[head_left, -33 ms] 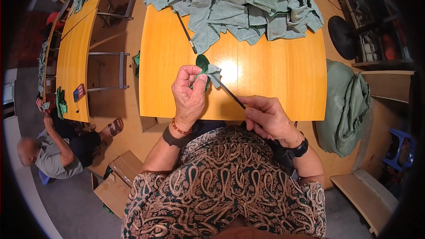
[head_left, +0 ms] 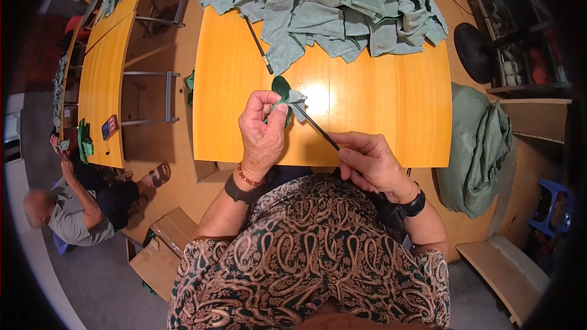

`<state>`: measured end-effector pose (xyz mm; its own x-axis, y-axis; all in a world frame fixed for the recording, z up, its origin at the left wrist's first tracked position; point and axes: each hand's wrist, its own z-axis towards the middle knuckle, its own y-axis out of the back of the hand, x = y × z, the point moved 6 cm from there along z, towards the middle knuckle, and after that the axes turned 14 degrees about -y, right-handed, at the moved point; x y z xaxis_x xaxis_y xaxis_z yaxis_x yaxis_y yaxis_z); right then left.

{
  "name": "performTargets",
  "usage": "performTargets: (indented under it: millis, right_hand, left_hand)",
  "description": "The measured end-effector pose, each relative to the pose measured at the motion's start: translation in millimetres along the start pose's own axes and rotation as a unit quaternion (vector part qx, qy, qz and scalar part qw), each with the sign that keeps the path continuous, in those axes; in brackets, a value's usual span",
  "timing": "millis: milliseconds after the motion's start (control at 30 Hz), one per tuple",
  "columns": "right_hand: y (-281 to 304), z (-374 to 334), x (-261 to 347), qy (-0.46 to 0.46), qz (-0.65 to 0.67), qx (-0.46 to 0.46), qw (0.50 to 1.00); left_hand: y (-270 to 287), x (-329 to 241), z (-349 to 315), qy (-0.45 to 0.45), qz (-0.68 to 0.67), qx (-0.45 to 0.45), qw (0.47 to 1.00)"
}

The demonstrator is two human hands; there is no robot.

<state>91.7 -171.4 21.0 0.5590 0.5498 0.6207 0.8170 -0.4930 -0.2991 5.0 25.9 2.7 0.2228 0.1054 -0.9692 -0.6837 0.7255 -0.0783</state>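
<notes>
1. Pinching the two-toned green fabric piece (head_left: pixel 280 85) between thumb and fingers, the left hand (head_left: pixel 263 129) holds it up over the near part of the yellow wood table (head_left: pixel 391 107).
2. The right hand (head_left: pixel 370 160) has thumb and fingers closed around a slim black rod (head_left: pixel 319 129), which slants leftward and away from the body to the fabric; from where I stand, I can't tell whether its tip sits inside the cloth or only against it.
3. To my eye, good handling here means a firm left pinch close to the rod's end and light, straight pressure from the right, so the cloth neither bunches nor slips.
4. Lining the rod up with the cloth's length should spare its edges.
5. A second black rod (head_left: pixel 257 44) lies beyond the left hand, its far end meeting the heap of pale green fabric pieces (head_left: pixel 333 18).
</notes>
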Motion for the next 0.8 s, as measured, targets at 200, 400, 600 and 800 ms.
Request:
performTargets:
  millis: [200,400,600,800]
  right_hand:
    - [2.1,9.1,-2.8,0.006,0.010,0.029,1.000]
    - [0.2,17.3,3.7,0.012,0.050,0.059,0.997]
    - [-16.9,41.6,11.0,0.081,0.098,-0.004,0.992]
    - [-16.9,36.2,10.3,0.090,0.068,0.002,0.994]
  left_hand:
    - [-3.8,-4.5,-0.7,0.001,-0.039,0.077,0.996]
    - [-15.8,-3.8,-11.2,0.032,-0.060,0.139,0.988]
    - [-35.4,0.4,-30.6,0.014,-0.040,0.147,0.988]
    - [-18.6,5.7,-23.1,0.055,-0.201,-0.018,0.978]
